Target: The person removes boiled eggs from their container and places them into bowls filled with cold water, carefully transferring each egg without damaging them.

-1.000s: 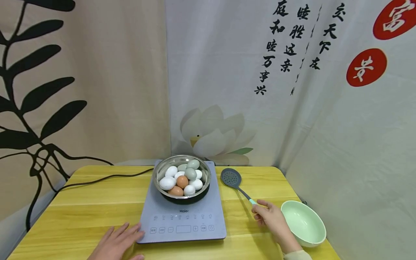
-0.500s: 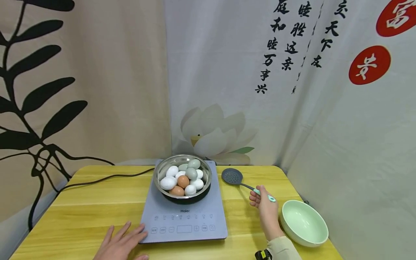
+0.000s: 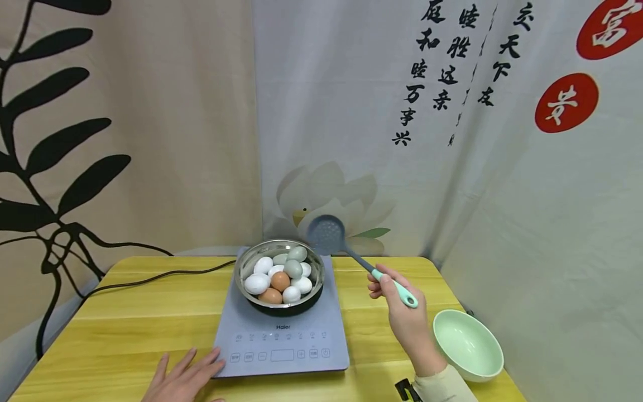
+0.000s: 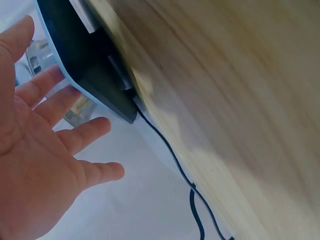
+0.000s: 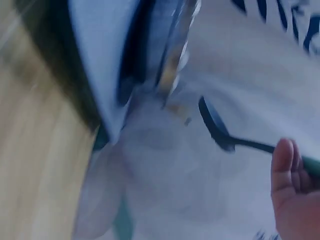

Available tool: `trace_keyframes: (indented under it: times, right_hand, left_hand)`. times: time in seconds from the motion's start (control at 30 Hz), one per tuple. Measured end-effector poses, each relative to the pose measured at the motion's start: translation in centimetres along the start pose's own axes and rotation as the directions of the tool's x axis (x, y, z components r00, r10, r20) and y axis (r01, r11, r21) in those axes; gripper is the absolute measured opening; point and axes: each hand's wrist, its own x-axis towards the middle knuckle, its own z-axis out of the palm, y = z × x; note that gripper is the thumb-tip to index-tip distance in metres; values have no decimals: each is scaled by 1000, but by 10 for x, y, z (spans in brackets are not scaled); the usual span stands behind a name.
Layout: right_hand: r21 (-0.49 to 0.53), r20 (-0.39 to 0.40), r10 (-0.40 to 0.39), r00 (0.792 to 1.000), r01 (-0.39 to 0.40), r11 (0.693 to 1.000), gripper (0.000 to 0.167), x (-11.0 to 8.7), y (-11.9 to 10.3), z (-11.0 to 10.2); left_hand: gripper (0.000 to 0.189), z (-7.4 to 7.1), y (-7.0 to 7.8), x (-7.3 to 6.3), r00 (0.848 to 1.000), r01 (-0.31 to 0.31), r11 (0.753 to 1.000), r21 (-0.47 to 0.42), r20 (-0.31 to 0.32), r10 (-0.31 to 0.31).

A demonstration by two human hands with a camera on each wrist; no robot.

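Note:
My right hand [image 3: 406, 312] grips the mint-green handle of a grey slotted skimmer [image 3: 326, 234], which is raised off the table with its round head by the pan's upper right rim. In the right wrist view the skimmer [image 5: 217, 130] shows side-on, fingers round its handle [image 5: 311, 166]. A steel pan [image 3: 243, 293] full of white, brown and greenish eggs [image 3: 280, 281] stands on the Haier induction cooker [image 3: 281, 349]. With fingers spread, my left hand [image 3: 183, 377] touches the cooker's front left corner; the left wrist view shows that hand [image 4: 45, 135] beside the cooker's edge [image 4: 75, 90].
On the right of the wooden table [image 3: 125, 324] sits a light green bowl [image 3: 469, 346]. A black power cord [image 3: 166, 273] runs leftward from the cooker. Behind the table hangs a printed curtain [image 3: 201, 139], with another side of it at the right.
My right hand has taken hold of the skimmer's handle and lifted it off the table, bringing its head up and left towards the pan. The left hand stays at the cooker's corner.

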Motion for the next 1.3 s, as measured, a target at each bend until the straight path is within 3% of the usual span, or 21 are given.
trace_keyframes:
  times: [0.07, 0.17, 0.23, 0.3, 0.4, 0.47, 0.53, 0.6, 0.67, 0.77, 0.87, 0.97, 1.03, 1.1, 1.2, 1.3]
  right_hand:
    - [-23, 123, -97, 988, 101, 995, 29, -1, -7, 14]
    - [-76, 277, -260, 925, 291, 954, 29, -1, -12, 34]
    - [-134, 356, -383, 852, 452, 882, 31, 0, -12, 46]
    - [-184, 415, -476, 776, 584, 791, 31, 0, -12, 56]
    - [-219, 480, -550, 684, 700, 680, 29, 0, -11, 66]
    - [-220, 509, -557, 656, 725, 653, 29, -2, -12, 70]
    - [-214, 523, -558, 645, 733, 646, 30, -4, -12, 73]
    - [-207, 522, -547, 654, 720, 663, 29, -6, -12, 74]
    - [-208, 508, -521, 686, 685, 698, 28, -8, -12, 74]
    - [-189, 465, -419, 780, 550, 813, 28, -13, -14, 72]
    - [-123, 430, -256, 866, 337, 933, 28, -15, -18, 70]
    - [-62, 390, -73, 918, 105, 993, 28, -14, -23, 68]
    - [-29, 345, 55, 937, -48, 998, 29, -12, -25, 67]
    - [11, 291, 175, 941, -186, 983, 30, -8, -27, 67]
    - [85, 226, 322, 919, -348, 934, 33, -3, -26, 67]
    - [149, 195, 410, 891, -440, 885, 36, 2, -22, 65]
  left_hand:
    - [70, -2, 0, -1, 1000, 3, 1000, 3, 5, -3]
    - [69, -4, 0, -2, 1000, 3, 1000, -3, 15, -2]
    - [68, -6, 0, -3, 999, 2, 1000, -14, 35, -2]
    - [67, -7, 0, -4, 999, 1, 1000, -29, 54, 0]
    - [68, -7, 0, -3, 996, 0, 999, -46, 86, 4]
    - [70, -7, -1, -2, 996, -2, 999, -52, 94, 7]
    - [73, -7, -1, -2, 995, -5, 999, -52, 95, 10]
    - [75, -7, -2, -3, 996, -9, 999, -51, 92, 14]
    - [76, -7, -3, -3, 996, -12, 999, -51, 87, 17]
    - [77, -7, -3, -3, 995, -10, 999, -52, 96, 15]
    - [79, -8, -4, -3, 994, -4, 999, -48, 113, 9]
    - [79, -9, -3, -3, 993, -1, 999, -44, 116, 6]
    - [79, -9, -3, -3, 994, -3, 999, -42, 110, 8]
    - [79, -9, -2, -3, 995, -9, 999, -37, 101, 13]
    - [78, -9, -1, -3, 996, -17, 999, -27, 88, 19]
    - [77, -8, 0, -4, 997, -19, 1000, -22, 72, 21]
